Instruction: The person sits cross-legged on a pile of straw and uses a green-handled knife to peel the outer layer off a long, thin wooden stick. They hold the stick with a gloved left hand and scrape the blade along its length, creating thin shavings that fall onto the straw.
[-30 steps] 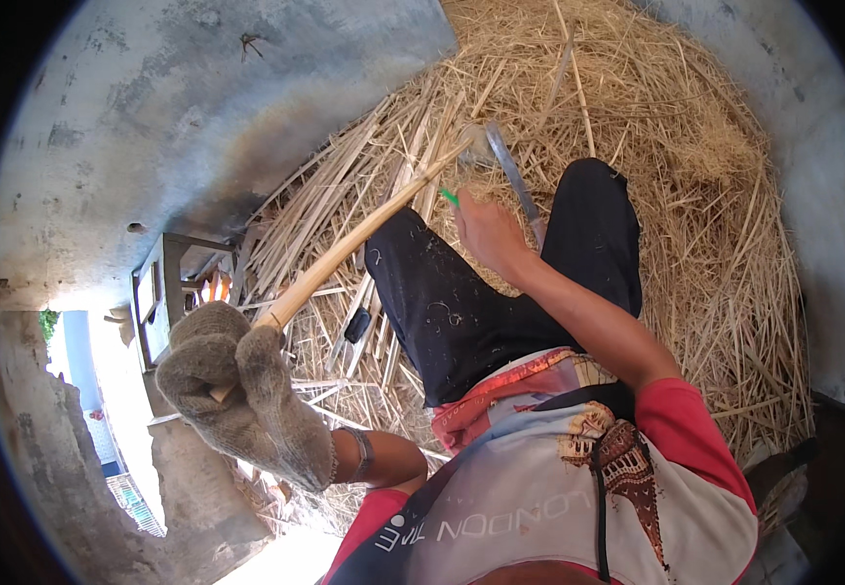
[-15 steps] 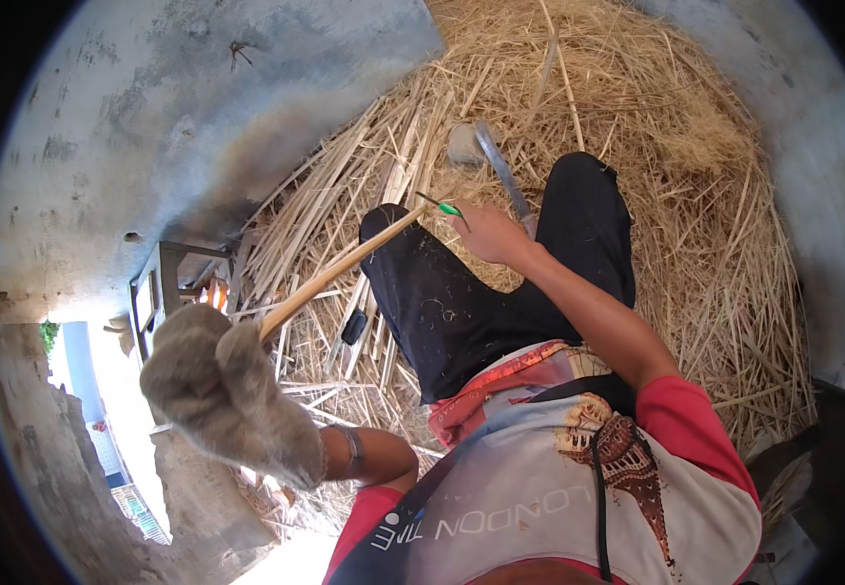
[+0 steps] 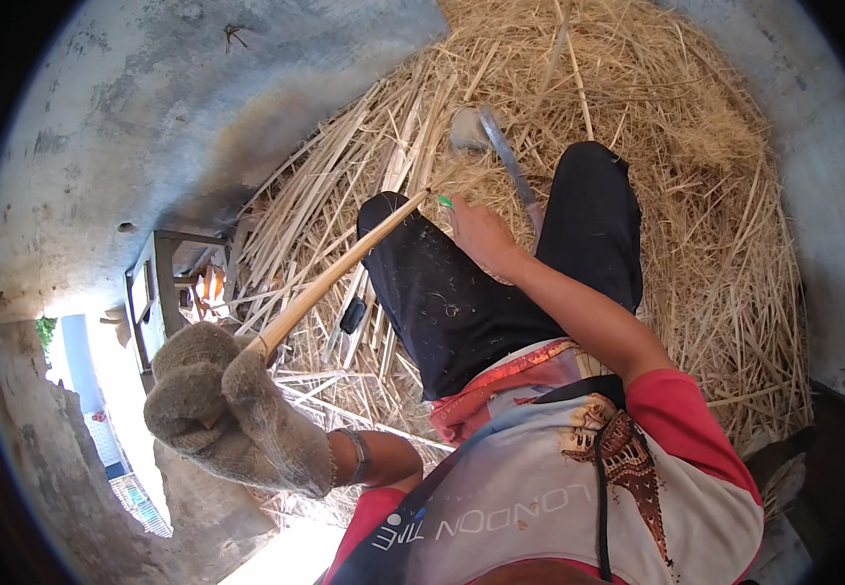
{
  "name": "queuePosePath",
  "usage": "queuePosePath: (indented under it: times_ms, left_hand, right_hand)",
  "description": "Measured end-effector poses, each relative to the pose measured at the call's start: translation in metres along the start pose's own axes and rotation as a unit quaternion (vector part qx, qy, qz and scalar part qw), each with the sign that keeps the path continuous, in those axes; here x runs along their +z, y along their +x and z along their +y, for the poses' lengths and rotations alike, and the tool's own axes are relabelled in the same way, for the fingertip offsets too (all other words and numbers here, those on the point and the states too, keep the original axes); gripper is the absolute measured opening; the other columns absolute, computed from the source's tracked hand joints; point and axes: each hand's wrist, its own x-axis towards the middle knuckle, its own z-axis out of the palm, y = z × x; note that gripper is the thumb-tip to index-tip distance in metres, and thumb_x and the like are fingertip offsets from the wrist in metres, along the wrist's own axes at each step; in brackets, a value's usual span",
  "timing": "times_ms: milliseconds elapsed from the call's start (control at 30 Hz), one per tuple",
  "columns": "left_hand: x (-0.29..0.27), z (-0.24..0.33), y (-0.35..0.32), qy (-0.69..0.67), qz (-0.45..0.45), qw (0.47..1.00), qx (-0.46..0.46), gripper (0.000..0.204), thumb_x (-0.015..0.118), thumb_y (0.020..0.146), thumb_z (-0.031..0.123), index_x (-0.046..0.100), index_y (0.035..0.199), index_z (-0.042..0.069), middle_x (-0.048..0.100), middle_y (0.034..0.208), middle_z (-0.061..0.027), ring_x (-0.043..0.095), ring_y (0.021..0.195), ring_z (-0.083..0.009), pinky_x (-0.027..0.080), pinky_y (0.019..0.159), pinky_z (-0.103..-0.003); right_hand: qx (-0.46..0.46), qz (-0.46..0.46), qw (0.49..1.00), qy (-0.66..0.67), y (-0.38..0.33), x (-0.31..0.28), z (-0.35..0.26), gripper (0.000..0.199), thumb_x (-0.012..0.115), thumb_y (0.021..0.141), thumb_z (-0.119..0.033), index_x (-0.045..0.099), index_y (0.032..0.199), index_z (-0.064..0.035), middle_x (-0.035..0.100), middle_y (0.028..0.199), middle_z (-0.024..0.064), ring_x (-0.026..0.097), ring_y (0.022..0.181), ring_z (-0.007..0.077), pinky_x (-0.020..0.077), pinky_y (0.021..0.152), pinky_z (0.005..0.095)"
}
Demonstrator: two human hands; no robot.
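Observation:
My left hand [image 3: 237,414], covered by a thick grey-brown knitted glove, grips the thick end of a pale bamboo stick [image 3: 345,258]. The stick slants up and right across my left knee, and its thin tip is close to my right hand. My bare right hand [image 3: 484,237] is closed above my lap, with a small green object [image 3: 445,202] poking out at its fingers. The rest of that object is hidden by the hand. Between my knees and beyond them lies a long metal blade [image 3: 505,151] with a handle, beside a grey stone [image 3: 468,130].
Straw and split bamboo strips [image 3: 335,180] cover the ground around my legs. A dark oblong object [image 3: 352,315] lies left of my left thigh. Concrete walls [image 3: 130,117] rise on both sides. A wooden frame [image 3: 161,292] stands at the left near a bright opening.
My right hand has moved slightly right and down, away from the stick's tip, and less of the green object shows. My left hand has shifted slightly down with the stick.

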Motion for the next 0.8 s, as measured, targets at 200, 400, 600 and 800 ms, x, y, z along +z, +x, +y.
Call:
queuePosePath:
  times_ms: [200, 400, 600, 800]
  left_hand:
    - [-0.014, -0.005, 0.009, -0.070, -0.174, 0.981, 0.041, 0.032, 0.073, 0.085, 0.026, 0.047, 0.078, 0.008, 0.050, 0.069, -0.0049, 0.049, 0.063, -0.0125, 0.040, 0.052, -0.022]
    - [-0.004, -0.012, -0.002, 0.013, -0.005, 0.999, 0.029, 0.031, 0.072, 0.087, 0.026, 0.048, 0.079, 0.009, 0.053, 0.065, -0.0070, 0.054, 0.060, -0.0153, 0.045, 0.055, -0.026]
    - [-0.027, -0.028, -0.015, -0.093, -0.013, 0.996, 0.007, 0.029, 0.077, 0.078, 0.019, 0.053, 0.088, 0.007, 0.061, 0.082, -0.0122, 0.062, 0.074, -0.0243, 0.052, 0.069, -0.038]
    - [-0.057, -0.043, -0.022, -0.162, -0.118, 0.980, 0.010, 0.045, 0.088, 0.054, 0.008, 0.062, 0.091, 0.006, 0.066, 0.093, -0.0164, 0.067, 0.086, -0.0355, 0.061, 0.081, -0.050]
  right_hand:
    - [0.239, -0.165, 0.954, -0.077, 0.068, 0.047, 0.110, 0.029, 0.056, 0.094, -0.022, 0.062, 0.110, 0.0017, 0.070, 0.094, 0.0253, 0.070, 0.087, 0.0397, 0.0567, 0.071, 0.0467]
    - [0.129, -0.019, 0.986, 0.107, 0.031, -0.016, 0.030, 0.029, 0.050, 0.099, -0.025, 0.057, 0.107, 0.0023, 0.066, 0.085, 0.0271, 0.067, 0.081, 0.0436, 0.0516, 0.070, 0.0514]
    - [-0.087, -0.006, 0.973, 0.211, -0.057, -0.070, -0.072, 0.023, 0.049, 0.101, -0.026, 0.052, 0.100, -0.0031, 0.058, 0.063, 0.0263, 0.061, 0.062, 0.0476, 0.0481, 0.060, 0.0563]
    - [0.001, -0.022, 0.997, 0.077, -0.071, -0.065, -0.043, 0.020, 0.051, 0.100, -0.024, 0.050, 0.098, -0.0042, 0.060, 0.063, 0.0242, 0.061, 0.061, 0.0471, 0.0480, 0.057, 0.0568]
